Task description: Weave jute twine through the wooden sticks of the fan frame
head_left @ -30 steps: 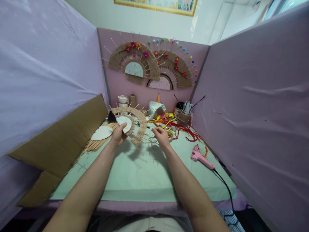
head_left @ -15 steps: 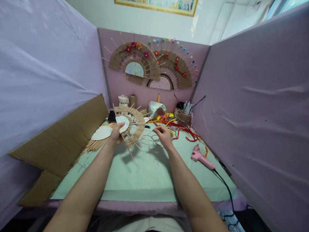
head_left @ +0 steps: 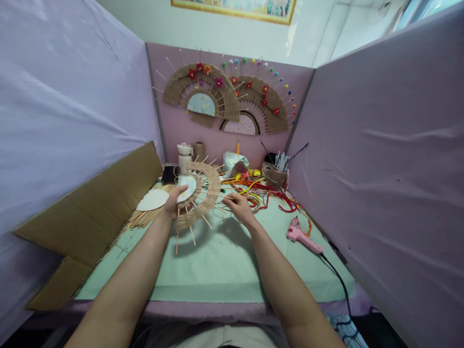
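My left hand (head_left: 174, 205) is closed on a half-round woven twine fan (head_left: 212, 186), thumb across the pale floral half-circle (head_left: 189, 186) at its inner edge. Thin wooden sticks radiate from the brown twine band, and the fan is held tilted above the table. On its right side my right hand (head_left: 239, 208) is pinched at the outer end of one stick (head_left: 227, 197). Thin loose twine (head_left: 221, 209) hangs under these fingers; whether they also grip it is hidden.
A pink glue gun (head_left: 304, 240) with a black cord lies at right. Red and yellow pipe cleaners (head_left: 282, 200) cover the back right. Wooden sticks (head_left: 136, 220) and a white oval (head_left: 152, 199) lie at left by a cardboard sheet (head_left: 94, 208). Two finished fans (head_left: 203, 79) hang behind.
The fan has turned clockwise, its lower end swinging left and down. My right hand has moved slightly left, closer to the woven band. My left hand has stayed nearly in place.
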The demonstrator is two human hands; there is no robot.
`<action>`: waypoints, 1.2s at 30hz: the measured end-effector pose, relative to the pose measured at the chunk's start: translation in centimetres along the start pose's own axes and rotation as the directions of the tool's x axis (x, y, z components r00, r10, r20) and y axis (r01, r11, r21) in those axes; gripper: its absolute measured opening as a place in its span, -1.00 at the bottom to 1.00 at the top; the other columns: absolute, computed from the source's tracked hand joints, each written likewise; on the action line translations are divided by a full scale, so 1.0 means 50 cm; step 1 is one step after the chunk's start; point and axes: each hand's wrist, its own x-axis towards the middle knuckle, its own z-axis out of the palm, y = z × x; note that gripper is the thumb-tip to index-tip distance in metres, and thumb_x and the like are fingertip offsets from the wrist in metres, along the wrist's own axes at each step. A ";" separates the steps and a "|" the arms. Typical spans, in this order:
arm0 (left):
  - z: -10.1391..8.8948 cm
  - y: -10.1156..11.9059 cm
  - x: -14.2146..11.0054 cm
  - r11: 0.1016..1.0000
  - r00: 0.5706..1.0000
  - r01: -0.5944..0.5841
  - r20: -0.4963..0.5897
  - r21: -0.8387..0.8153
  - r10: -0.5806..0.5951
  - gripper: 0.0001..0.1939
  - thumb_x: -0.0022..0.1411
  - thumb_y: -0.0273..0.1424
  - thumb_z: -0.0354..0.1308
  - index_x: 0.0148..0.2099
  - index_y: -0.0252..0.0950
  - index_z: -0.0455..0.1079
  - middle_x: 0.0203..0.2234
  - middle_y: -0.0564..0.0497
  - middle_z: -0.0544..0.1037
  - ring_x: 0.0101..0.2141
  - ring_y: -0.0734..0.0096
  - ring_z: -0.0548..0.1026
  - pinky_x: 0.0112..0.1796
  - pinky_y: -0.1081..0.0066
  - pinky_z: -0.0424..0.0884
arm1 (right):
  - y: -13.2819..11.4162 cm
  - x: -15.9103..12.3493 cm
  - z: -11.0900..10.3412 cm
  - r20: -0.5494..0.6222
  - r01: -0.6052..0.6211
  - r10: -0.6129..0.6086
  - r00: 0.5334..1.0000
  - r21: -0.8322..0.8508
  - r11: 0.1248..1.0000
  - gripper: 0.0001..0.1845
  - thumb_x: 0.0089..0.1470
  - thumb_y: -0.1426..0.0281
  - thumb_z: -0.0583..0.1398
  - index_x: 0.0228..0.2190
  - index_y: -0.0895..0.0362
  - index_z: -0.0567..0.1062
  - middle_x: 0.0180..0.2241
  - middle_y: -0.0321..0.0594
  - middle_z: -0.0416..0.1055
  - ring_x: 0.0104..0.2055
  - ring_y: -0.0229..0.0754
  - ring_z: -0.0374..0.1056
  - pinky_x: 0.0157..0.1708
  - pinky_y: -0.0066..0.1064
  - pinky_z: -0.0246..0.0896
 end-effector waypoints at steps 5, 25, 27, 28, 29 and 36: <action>0.002 0.003 0.001 1.000 1.000 -0.010 0.024 -0.014 0.010 -0.88 0.14 -0.41 0.08 -0.33 -0.36 0.38 -0.70 0.00 0.46 -0.79 0.48 0.34 -0.82 0.54 0.23 | 0.006 0.000 0.001 -0.080 0.023 -0.028 0.996 -0.058 0.998 -0.69 -0.06 0.15 0.19 -0.59 0.13 0.38 -0.66 -0.39 0.15 -0.59 -0.32 0.02 -0.58 -0.46 -0.08; -0.003 -0.004 0.002 0.986 0.999 -0.004 -0.037 0.169 0.010 -0.88 0.03 -0.43 0.16 -0.34 -0.39 0.42 -0.63 -0.03 0.51 -0.70 0.47 0.42 -0.74 0.55 0.31 | 0.003 -0.006 -0.007 -0.293 0.091 -0.187 0.938 -0.311 0.946 -0.65 0.01 0.13 0.17 -0.60 0.13 0.36 -0.63 -0.35 0.24 -0.54 -0.29 0.09 -0.46 -0.44 0.00; -0.001 -0.003 0.000 0.984 0.999 -0.014 -0.032 0.177 0.020 -0.87 0.03 -0.44 0.17 -0.33 -0.39 0.41 -0.62 -0.02 0.52 -0.68 0.48 0.43 -0.72 0.56 0.34 | 0.002 -0.006 -0.007 -0.308 0.088 -0.184 0.934 -0.303 0.949 -0.64 0.00 0.12 0.17 -0.60 0.14 0.35 -0.64 -0.36 0.23 -0.55 -0.30 0.08 -0.48 -0.45 0.00; 0.000 -0.002 -0.002 0.983 0.999 -0.014 -0.042 0.186 0.022 -0.87 0.03 -0.44 0.17 -0.32 -0.40 0.41 -0.61 -0.01 0.52 -0.68 0.48 0.44 -0.71 0.55 0.35 | 0.002 -0.006 -0.007 -0.312 0.089 -0.186 0.932 -0.300 0.950 -0.64 0.00 0.12 0.18 -0.60 0.14 0.35 -0.64 -0.36 0.23 -0.55 -0.30 0.08 -0.48 -0.45 0.00; 0.001 0.000 -0.003 0.980 0.998 -0.013 -0.057 0.197 0.025 -0.86 0.03 -0.44 0.17 -0.32 -0.39 0.41 -0.60 0.00 0.52 -0.67 0.49 0.44 -0.70 0.56 0.36 | 0.002 -0.005 -0.007 -0.314 0.092 -0.188 0.931 -0.296 0.951 -0.64 0.00 0.12 0.18 -0.60 0.14 0.36 -0.63 -0.36 0.23 -0.55 -0.31 0.08 -0.48 -0.46 0.00; 0.000 0.007 -0.007 0.959 0.994 -0.029 -0.097 0.283 0.058 -0.83 0.01 -0.41 0.20 -0.31 -0.36 0.38 -0.60 0.06 0.50 -0.67 0.52 0.42 -0.68 0.57 0.37 | 0.006 -0.004 -0.009 -0.358 0.089 -0.193 0.913 -0.286 0.954 -0.65 -0.01 0.14 0.19 -0.61 0.14 0.34 -0.63 -0.36 0.21 -0.54 -0.31 0.07 -0.49 -0.45 -0.02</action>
